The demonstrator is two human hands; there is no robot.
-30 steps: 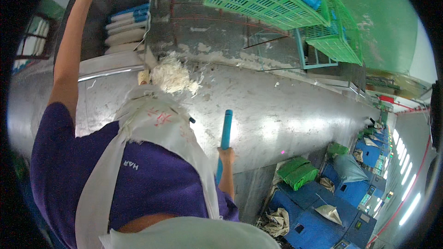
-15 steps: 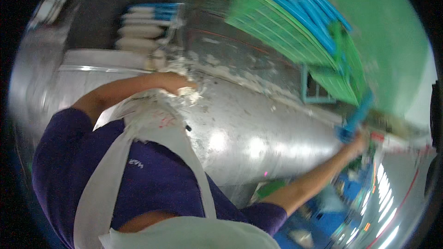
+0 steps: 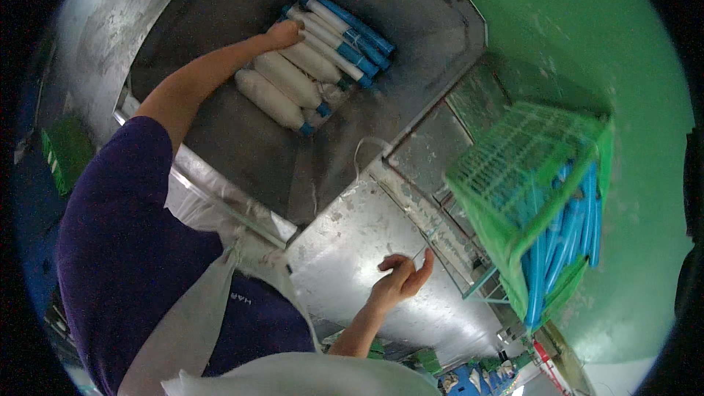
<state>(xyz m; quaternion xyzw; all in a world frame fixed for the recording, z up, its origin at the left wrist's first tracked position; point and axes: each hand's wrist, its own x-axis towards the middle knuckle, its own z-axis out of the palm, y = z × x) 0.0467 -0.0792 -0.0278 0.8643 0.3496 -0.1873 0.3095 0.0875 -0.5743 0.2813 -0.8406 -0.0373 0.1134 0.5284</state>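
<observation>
Gone is the tube: right hand (image 3: 400, 279) pinches thread; left hand (image 3: 284, 32), curled, touches seven bobbins (image 3: 308, 66).

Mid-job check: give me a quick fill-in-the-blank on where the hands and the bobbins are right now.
1. The left hand rests on the ____-wound bobbins lying in the metal bin.
2. The right hand pinches a thin ____ between its fingers.
3. The empty blue tubes sit in a ____ plastic crate.

Missing words: white; thread; green
</observation>
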